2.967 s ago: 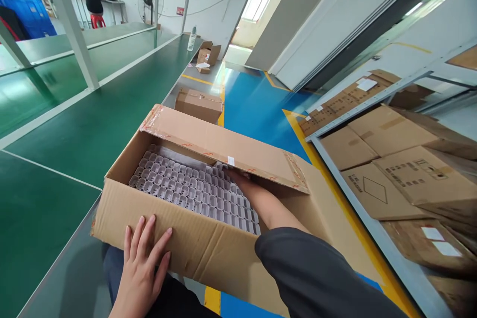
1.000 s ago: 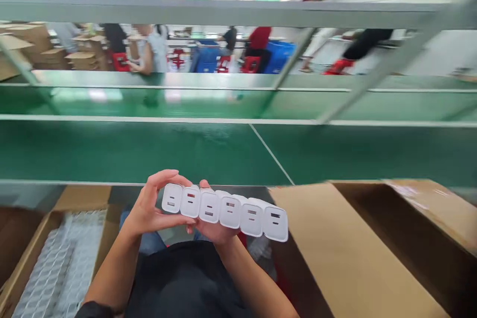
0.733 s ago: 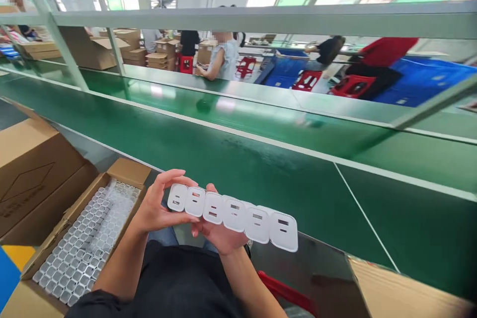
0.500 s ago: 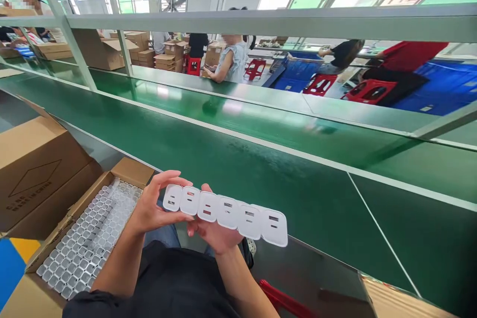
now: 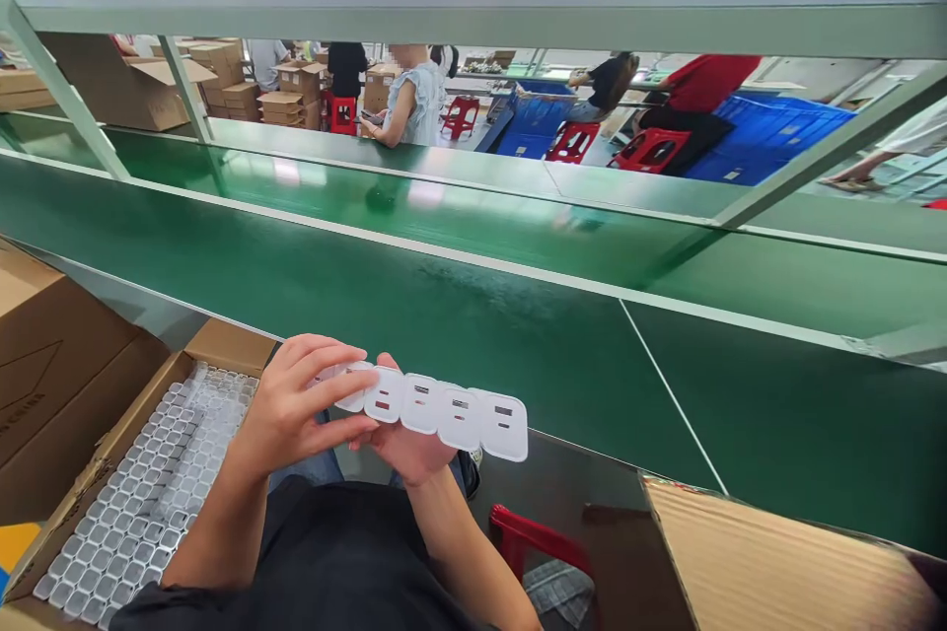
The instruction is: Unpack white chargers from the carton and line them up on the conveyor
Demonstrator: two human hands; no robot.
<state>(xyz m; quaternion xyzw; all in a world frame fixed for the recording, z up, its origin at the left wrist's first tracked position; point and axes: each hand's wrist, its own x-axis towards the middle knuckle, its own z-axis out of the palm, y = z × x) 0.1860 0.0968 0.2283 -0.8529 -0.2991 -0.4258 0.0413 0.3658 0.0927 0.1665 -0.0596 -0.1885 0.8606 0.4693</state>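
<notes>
A row of several white plastic charger shells (image 5: 460, 416), each with two slots in its face, is held over my lap by the front edge of the green belt. My left hand (image 5: 307, 404) is wrapped around the left end of the row, with its fingers lying over the front and hiding part of those shells. From below, my right hand (image 5: 418, 452) holds the middle of the row, its palm behind the shells and a thumb or fingertip showing above. The right end of the row sticks out past my right hand.
An open cardboard box (image 5: 174, 360) at my left holds rows of small translucent and white plastic pieces (image 5: 122, 523). Another carton (image 5: 63, 365) stands beyond it. The green conveyor belt (image 5: 480, 315) runs across in front. Cardboard (image 5: 776, 552) and a red stool (image 5: 537, 534) are at lower right.
My left hand's fingers have moved from the row's left edge to across the front of its leftmost shells. The head view has turned right, so everything sits further left.
</notes>
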